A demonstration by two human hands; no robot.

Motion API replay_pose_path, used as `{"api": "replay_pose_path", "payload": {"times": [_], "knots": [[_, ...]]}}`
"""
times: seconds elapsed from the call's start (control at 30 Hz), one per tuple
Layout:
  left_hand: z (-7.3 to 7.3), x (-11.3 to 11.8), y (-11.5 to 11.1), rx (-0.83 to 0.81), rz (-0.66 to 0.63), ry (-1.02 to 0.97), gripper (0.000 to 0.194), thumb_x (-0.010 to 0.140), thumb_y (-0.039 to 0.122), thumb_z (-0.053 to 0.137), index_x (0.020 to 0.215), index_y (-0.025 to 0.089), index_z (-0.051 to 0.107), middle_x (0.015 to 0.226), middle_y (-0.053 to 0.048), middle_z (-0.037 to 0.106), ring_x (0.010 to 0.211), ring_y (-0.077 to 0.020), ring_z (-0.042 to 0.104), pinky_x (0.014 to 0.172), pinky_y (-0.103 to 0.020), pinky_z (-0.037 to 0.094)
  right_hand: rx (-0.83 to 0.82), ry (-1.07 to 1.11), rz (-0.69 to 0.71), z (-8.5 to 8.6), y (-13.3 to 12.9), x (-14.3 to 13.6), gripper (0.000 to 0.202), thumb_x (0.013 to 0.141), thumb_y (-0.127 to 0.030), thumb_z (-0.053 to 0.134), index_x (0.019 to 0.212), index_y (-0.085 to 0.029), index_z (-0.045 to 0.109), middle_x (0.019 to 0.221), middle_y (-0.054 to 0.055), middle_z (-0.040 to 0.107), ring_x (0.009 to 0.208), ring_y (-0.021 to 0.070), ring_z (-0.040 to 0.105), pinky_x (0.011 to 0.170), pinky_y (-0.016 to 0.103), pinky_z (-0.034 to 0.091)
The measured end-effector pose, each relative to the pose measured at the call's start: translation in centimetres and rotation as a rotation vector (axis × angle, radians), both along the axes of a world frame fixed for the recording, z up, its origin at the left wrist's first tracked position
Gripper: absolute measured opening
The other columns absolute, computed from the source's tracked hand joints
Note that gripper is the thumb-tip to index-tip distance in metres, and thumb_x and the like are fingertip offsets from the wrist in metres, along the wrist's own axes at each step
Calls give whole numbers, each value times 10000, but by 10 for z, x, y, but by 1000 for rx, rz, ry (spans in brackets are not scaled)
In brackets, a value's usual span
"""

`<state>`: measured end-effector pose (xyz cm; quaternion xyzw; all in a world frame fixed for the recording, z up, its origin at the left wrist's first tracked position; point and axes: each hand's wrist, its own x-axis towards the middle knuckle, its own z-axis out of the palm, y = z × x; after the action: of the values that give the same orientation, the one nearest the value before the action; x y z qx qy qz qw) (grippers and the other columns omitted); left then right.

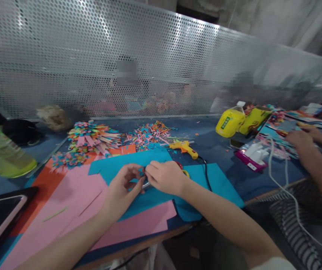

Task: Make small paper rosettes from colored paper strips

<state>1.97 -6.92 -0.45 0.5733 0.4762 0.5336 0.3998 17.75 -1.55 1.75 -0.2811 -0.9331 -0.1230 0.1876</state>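
Over blue paper sheets (155, 202), my left hand (123, 187) and my right hand (165, 176) meet, fingertips close together. Both pinch a small blue paper piece (142, 171), with a speck of red beside it; its exact form is too small to make out. My fingers partly cover it. Partly hidden behind my right hand are scissors with a yellow and red handle (185, 173). A yellow glue gun (185, 147) lies just beyond the hands. Pink paper (76, 195) spreads under my left forearm.
Fringed paper strips (93, 137) and loose scraps (149, 135) lie behind the sheets. A phone (3, 217) and a green bottle (6, 153) are at left. Right are a yellow jug (230, 120), a tissue pack (252, 157), a white cable (283, 187) and another person's arms (310, 153).
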Motion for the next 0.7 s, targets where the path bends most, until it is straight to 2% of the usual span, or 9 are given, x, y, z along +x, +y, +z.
{"api": "replay_pose_path", "payload": {"times": [0.2, 0.47, 0.6, 0.7], "knots": [[-3, -3, 3, -16, 10, 30, 308, 730, 270, 594, 1004, 226, 462, 776, 43, 490, 468, -84, 553, 425, -234, 472, 82, -29, 21, -5, 0, -2, 228, 891, -284, 302, 830, -182, 496, 751, 14, 547, 582, 107, 503, 459, 249, 213], [-2, -4, 4, -53, 17, 14, 313, 704, 286, 619, 976, 224, 478, 761, 41, 494, 449, -87, 536, 368, -218, 454, 129, -39, 11, -7, -2, -4, 210, 888, -253, 299, 828, -184, 489, 757, 12, 551, 557, 114, 512, 437, 254, 204], [-2, -5, 6, -39, 11, -30, 308, 689, 274, 633, 956, 218, 491, 770, 39, 487, 495, -94, 548, 360, -218, 458, 85, -21, 19, -4, -4, -3, 224, 882, -267, 306, 831, -176, 505, 754, 18, 568, 556, 108, 508, 440, 245, 209], [-2, -5, 8, -26, 24, -96, 304, 678, 288, 644, 933, 213, 497, 759, 34, 472, 590, -124, 568, 360, -214, 462, -29, 93, 46, 3, -3, 2, 224, 879, -264, 330, 841, -172, 530, 776, 22, 590, 581, 94, 503, 468, 233, 243]]}}
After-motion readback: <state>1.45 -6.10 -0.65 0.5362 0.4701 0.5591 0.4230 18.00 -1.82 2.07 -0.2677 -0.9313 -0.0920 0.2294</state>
